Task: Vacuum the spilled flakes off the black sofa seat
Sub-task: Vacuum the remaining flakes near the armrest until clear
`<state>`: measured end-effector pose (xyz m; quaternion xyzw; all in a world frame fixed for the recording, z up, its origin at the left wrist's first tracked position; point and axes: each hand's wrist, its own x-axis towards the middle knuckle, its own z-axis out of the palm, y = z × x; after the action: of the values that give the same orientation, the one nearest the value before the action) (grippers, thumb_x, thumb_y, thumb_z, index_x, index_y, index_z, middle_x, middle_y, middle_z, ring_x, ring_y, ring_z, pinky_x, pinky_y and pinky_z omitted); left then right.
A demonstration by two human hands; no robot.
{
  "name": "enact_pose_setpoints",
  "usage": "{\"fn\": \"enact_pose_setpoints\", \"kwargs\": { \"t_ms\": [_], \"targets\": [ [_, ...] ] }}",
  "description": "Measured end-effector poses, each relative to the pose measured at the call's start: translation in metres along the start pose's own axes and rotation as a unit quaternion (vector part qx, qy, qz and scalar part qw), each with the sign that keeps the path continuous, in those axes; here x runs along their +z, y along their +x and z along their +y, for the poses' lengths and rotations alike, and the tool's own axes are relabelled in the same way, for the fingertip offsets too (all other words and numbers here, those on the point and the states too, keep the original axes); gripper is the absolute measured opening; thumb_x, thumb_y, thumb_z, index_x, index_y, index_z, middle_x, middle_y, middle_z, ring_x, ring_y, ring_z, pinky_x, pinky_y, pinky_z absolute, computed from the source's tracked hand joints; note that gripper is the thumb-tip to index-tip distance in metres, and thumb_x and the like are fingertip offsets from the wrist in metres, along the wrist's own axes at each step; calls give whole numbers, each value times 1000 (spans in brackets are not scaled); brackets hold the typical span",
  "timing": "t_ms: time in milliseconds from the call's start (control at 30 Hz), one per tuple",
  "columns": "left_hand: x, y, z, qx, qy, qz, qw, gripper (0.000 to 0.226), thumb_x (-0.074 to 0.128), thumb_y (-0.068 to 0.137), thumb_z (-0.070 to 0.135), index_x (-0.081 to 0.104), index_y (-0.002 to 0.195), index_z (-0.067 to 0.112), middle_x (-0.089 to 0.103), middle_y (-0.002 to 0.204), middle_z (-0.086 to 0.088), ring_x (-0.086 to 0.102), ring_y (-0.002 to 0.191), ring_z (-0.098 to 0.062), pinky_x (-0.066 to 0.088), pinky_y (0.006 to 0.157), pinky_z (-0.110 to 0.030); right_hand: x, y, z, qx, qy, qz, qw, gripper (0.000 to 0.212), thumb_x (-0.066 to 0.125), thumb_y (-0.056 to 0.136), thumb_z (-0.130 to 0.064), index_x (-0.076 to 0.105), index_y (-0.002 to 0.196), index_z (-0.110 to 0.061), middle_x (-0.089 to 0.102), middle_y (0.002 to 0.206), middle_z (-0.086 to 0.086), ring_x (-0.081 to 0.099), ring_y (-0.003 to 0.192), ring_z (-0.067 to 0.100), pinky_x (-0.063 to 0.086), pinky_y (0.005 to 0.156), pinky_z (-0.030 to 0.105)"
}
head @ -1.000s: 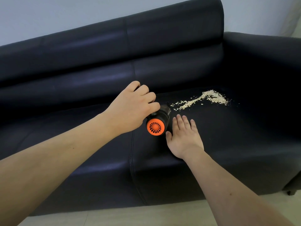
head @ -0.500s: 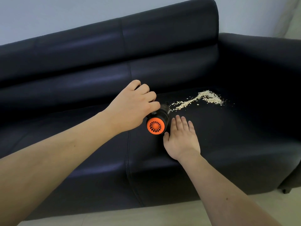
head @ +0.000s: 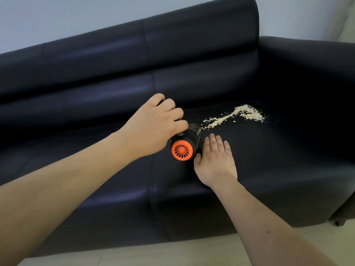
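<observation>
A small black handheld vacuum (head: 185,144) with an orange vented rear end lies on the black sofa seat (head: 278,169), its nose pointing at a trail of pale flakes (head: 238,115). My left hand (head: 153,125) grips the vacuum's body from above, fingers curled over it. My right hand (head: 216,161) rests flat on the seat just right of the vacuum, fingers straight and together. The flakes stretch from the vacuum's nose toward the back right, ending in a thicker heap. The vacuum's nose is partly hidden by my left hand.
The sofa backrest (head: 172,54) rises behind the seat and the right armrest (head: 311,60) stands beyond the flakes. A seam (head: 152,181) divides the two seat cushions. Pale floor (head: 172,254) lies in front of the sofa.
The vacuum's nose has edged closer to the near end of the flake trail. Both hands keep the same hold and pose; the view has shifted slightly.
</observation>
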<state>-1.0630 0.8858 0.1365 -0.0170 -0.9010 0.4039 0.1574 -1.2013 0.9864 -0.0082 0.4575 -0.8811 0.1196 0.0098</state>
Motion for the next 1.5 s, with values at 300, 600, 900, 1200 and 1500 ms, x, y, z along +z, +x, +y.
{"fn": "enact_pose_setpoints", "kwargs": {
  "t_ms": [300,600,900,1200,1500],
  "targets": [
    [-5,-4,1,2,-5,5,1000,26,58,83,11,66,104,23,63,98,1,55,93,-28,39,89,-44,-1,1,0,0,-5,-8,1000,69,17,105,-45,1,160,-7,-3,168,11,-6,155,26,-2,126,43],
    [-15,-8,6,14,-2,2,1000,28,54,83,11,66,104,23,62,98,1,55,93,-28,37,89,-43,-1,0,0,-2,-7,-7,1000,69,17,105,-45,2,161,-8,-3,169,11,-5,155,26,0,126,44],
    [-28,-8,8,17,-12,-4,1000,30,55,80,9,66,103,24,63,101,2,55,95,-28,36,89,-43,-4,-11,-3,57,14,17,998,67,20,105,-39,5,159,-3,2,168,15,-1,155,30,1,126,46],
    [-35,-3,13,12,-33,-17,999,28,49,86,12,65,104,24,61,99,1,55,95,-28,37,90,-44,-6,-11,3,37,28,-30,998,71,25,106,-46,0,160,-8,-3,168,12,-4,155,28,0,126,45],
    [-65,31,10,-65,-109,-107,986,33,65,82,16,66,114,28,63,104,2,56,101,-26,36,96,-44,-67,0,53,18,14,-229,973,78,43,103,-47,0,161,-16,-7,169,4,-4,155,24,6,125,46]
  ]
}}
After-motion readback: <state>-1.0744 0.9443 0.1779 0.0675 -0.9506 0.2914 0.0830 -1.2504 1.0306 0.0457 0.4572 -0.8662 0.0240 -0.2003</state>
